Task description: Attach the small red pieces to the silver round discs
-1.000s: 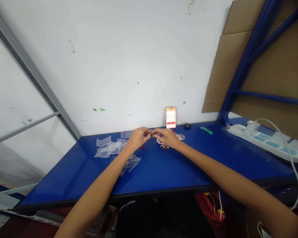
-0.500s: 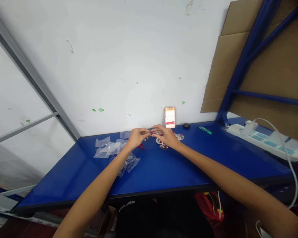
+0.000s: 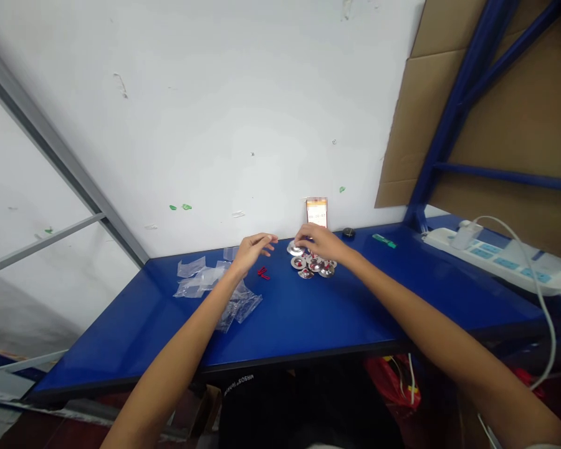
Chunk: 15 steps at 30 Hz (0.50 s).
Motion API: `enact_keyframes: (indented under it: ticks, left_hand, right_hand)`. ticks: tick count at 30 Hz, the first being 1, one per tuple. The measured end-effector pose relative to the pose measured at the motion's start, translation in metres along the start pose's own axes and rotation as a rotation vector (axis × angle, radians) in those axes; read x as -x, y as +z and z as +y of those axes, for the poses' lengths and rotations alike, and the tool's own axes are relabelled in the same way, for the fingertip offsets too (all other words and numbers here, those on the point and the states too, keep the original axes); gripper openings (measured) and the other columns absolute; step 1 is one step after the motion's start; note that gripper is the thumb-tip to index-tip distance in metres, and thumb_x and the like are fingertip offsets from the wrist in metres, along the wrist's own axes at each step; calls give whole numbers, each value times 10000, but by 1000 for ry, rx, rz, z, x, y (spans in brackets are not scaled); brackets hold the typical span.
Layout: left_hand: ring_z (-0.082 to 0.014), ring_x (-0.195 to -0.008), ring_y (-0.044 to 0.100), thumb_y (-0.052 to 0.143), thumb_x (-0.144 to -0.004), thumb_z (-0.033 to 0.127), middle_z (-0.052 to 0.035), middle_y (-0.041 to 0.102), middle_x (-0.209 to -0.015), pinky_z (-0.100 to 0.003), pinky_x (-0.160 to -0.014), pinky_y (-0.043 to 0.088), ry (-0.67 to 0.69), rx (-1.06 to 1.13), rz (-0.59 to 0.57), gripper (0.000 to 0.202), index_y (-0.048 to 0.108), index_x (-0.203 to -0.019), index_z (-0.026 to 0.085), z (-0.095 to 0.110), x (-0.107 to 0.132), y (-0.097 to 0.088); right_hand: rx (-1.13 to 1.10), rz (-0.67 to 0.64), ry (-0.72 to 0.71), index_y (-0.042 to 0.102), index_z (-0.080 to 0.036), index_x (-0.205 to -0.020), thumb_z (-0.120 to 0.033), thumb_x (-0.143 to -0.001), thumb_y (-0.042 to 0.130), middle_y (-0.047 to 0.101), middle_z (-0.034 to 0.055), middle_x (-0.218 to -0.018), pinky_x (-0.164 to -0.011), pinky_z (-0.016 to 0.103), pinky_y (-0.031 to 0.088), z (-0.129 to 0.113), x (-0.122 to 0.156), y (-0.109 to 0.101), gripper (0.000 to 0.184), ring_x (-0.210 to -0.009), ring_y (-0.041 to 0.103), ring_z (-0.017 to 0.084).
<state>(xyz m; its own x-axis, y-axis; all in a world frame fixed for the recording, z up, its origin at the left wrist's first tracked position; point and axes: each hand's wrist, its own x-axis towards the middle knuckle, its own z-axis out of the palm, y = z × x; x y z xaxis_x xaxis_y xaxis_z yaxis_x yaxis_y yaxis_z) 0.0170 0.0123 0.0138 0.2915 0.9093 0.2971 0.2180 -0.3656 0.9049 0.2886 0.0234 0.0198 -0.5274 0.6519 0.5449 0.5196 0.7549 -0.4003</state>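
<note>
1. The right hand [image 3: 315,240] is over the back of the tabletop [image 3: 290,324], fingers bent downward, tips at a silver disc [image 3: 296,249]; I cannot tell whether they pinch it or merely touch it.
2. That disc is at the back-left of a cluster of metal discs [image 3: 326,270]. Being round, it has no single long axis; its broad face looks mostly upward.
3. The clustered discs also lie broadly flat, some overlapping, with red bits showing among them; part of the group is hidden under the right hand.
4. The left hand [image 3: 255,249] is loosely spread, its fingers pointing right toward the discs but well apart from them.
5. Near it, between hand and discs, lies a small red cord [image 3: 263,273]; its lower strand slants from back-left to front-right.
6. Clear plastic bags [image 3: 210,279] lie left of the cord, pointing various ways.
7. Behind the right hand, a phone [image 3: 316,211] stands with its long axis upright.
</note>
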Motion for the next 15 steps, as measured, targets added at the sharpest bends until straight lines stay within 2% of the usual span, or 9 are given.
enact_keyframes:
  ticks: [3,6,8,11,13,15]
  left_hand:
    - [-206,-903,719,613,-958,527,-100,800,-1091,-284,-713,576,20,-209,74,408,802,-1052,178,-2,-5,-9]
    - [-208,-883,723,564,-968,451,-62,809,-1000,-288,-745,555,58,-460,76,353,813,-1006,203,-5,-5,-16]
    - [-212,-850,720,563,-953,407,-49,808,-921,-295,-766,536,87,-647,-12,324,824,-948,214,-6,-4,-20]
    - [-205,-735,690,593,-918,375,-49,787,-800,-294,-700,491,59,-884,-185,284,820,-845,220,-8,-1,-26]
    - [-193,-699,676,620,-896,367,-44,789,-802,-287,-655,458,5,-973,-250,247,811,-823,228,-10,1,-28]
    - [-187,-704,681,662,-869,383,-36,801,-841,-281,-634,439,-56,-1009,-302,210,808,-833,235,-10,1,-30]
  right_hand:
    - [49,-113,63,756,-198,-922,-186,-948,608,772,68,-988,-861,318,515,13,2,-22,151,-954,692,221]
    - [74,-273,150,781,-200,-906,-152,-906,613,797,56,-964,-771,292,509,26,5,-31,175,-882,710,215]
    - [79,-342,181,792,-205,-903,-152,-893,626,807,49,-956,-741,281,504,29,6,-33,175,-848,714,209]
    - [100,-376,192,787,-207,-888,-184,-892,659,803,45,-930,-712,272,492,26,7,-28,129,-802,706,201]
    - [136,-340,175,777,-201,-915,-263,-940,661,792,57,-944,-704,274,484,19,7,-20,133,-807,701,201]
    - [210,-235,135,766,-191,-993,-330,-1012,605,777,81,-1014,-746,284,485,12,5,-8,214,-904,702,218]
